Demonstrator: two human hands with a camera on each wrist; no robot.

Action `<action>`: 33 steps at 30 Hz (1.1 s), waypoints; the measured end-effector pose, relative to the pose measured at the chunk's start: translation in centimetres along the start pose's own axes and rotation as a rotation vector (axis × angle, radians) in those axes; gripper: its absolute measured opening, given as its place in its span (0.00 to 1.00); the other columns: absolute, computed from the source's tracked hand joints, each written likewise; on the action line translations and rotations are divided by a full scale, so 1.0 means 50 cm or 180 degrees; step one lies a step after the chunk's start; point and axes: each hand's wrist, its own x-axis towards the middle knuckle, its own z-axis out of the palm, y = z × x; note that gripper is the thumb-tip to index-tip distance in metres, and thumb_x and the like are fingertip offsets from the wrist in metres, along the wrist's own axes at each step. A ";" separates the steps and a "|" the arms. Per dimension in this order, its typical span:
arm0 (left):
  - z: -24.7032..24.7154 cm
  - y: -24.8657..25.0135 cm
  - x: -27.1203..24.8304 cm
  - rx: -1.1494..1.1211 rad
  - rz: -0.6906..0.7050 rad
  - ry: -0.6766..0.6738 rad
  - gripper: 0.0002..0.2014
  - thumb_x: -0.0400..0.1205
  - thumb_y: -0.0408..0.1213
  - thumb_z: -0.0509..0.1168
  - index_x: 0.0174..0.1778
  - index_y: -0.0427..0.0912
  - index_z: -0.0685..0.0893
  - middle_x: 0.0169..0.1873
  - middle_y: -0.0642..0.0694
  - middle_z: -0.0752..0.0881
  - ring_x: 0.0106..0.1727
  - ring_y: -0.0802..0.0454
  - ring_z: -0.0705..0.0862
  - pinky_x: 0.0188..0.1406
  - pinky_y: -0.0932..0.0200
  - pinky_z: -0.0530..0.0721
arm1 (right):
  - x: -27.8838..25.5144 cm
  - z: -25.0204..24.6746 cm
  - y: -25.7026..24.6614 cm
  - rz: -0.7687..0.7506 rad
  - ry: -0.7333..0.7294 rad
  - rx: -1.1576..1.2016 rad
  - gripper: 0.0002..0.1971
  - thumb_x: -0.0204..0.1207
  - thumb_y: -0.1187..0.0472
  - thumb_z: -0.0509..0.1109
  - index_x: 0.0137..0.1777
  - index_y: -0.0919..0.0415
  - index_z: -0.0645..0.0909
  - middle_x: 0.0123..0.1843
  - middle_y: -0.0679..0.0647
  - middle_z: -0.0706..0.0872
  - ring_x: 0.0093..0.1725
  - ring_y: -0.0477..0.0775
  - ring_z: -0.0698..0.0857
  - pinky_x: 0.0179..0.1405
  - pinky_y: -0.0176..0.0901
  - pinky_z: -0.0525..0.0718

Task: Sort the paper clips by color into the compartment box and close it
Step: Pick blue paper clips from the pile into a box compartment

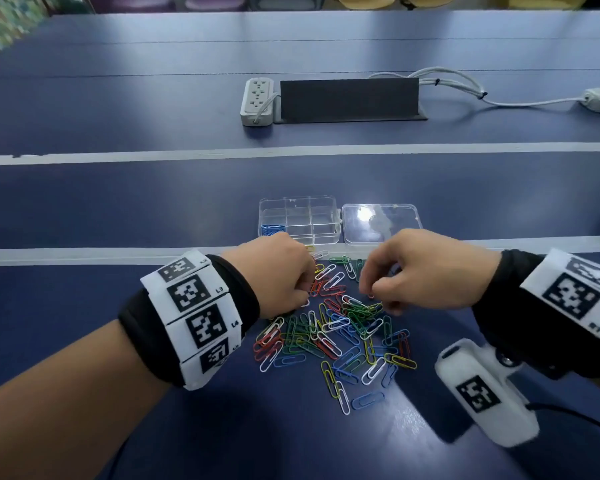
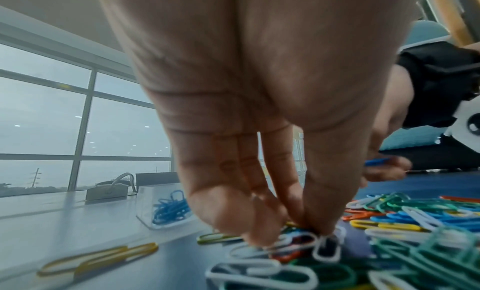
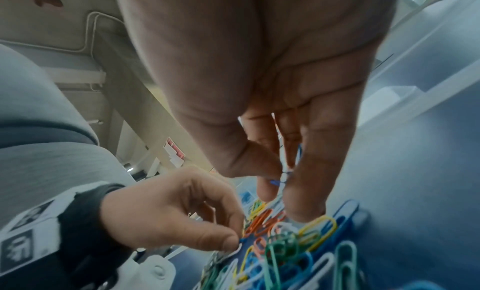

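hands, two, pick among one paper clip pile.

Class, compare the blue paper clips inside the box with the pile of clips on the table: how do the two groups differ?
The blue clips in the box are one colour; the loose pile mixes blue, green, red, yellow and white. The boxed group is small and held in one corner compartment; the pile is larger and spread on the table. No hand touches the boxed clips; both hands work in the pile.

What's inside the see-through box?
The clear compartment box holds blue paper clips in its near-left compartment. The other compartments look empty, though the left hand covers part of the box's near edge.
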 end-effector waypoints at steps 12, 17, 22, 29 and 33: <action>-0.014 -0.006 -0.020 -0.0301 -0.0081 0.0223 0.04 0.72 0.35 0.64 0.38 0.49 0.77 0.27 0.54 0.78 0.29 0.64 0.72 0.32 0.66 0.72 | -0.003 0.010 0.046 -0.0434 0.0203 -0.1157 0.11 0.68 0.59 0.75 0.50 0.47 0.89 0.45 0.48 0.89 0.39 0.45 0.80 0.44 0.34 0.77; -0.020 -0.007 -0.025 -0.0641 -0.0097 0.0131 0.12 0.76 0.33 0.59 0.48 0.55 0.82 0.34 0.53 0.84 0.30 0.63 0.75 0.37 0.66 0.76 | -0.006 0.006 0.046 -0.0476 0.0169 -0.1258 0.08 0.69 0.60 0.70 0.45 0.51 0.89 0.28 0.40 0.81 0.28 0.37 0.76 0.33 0.23 0.71; -0.015 0.022 -0.027 -0.0659 0.0120 -0.0063 0.06 0.73 0.35 0.61 0.33 0.51 0.73 0.28 0.55 0.75 0.30 0.61 0.72 0.30 0.68 0.68 | -0.004 0.001 0.052 -0.0169 0.0122 -0.0547 0.02 0.65 0.58 0.75 0.35 0.49 0.87 0.26 0.42 0.85 0.25 0.34 0.79 0.30 0.20 0.75; 0.001 0.041 -0.005 -0.0471 0.0293 -0.0068 0.07 0.74 0.45 0.67 0.45 0.50 0.80 0.27 0.56 0.72 0.30 0.62 0.70 0.31 0.64 0.68 | -0.005 -0.012 0.048 0.0079 -0.0371 0.0982 0.09 0.65 0.69 0.77 0.30 0.57 0.84 0.21 0.47 0.83 0.20 0.44 0.77 0.24 0.31 0.76; -0.014 0.035 -0.002 -0.0701 0.0227 0.0141 0.06 0.75 0.42 0.66 0.44 0.54 0.75 0.26 0.55 0.74 0.29 0.63 0.72 0.33 0.63 0.69 | 0.002 -0.016 0.040 -0.0036 -0.0470 0.1732 0.11 0.69 0.77 0.71 0.37 0.59 0.85 0.24 0.50 0.81 0.19 0.42 0.75 0.18 0.28 0.74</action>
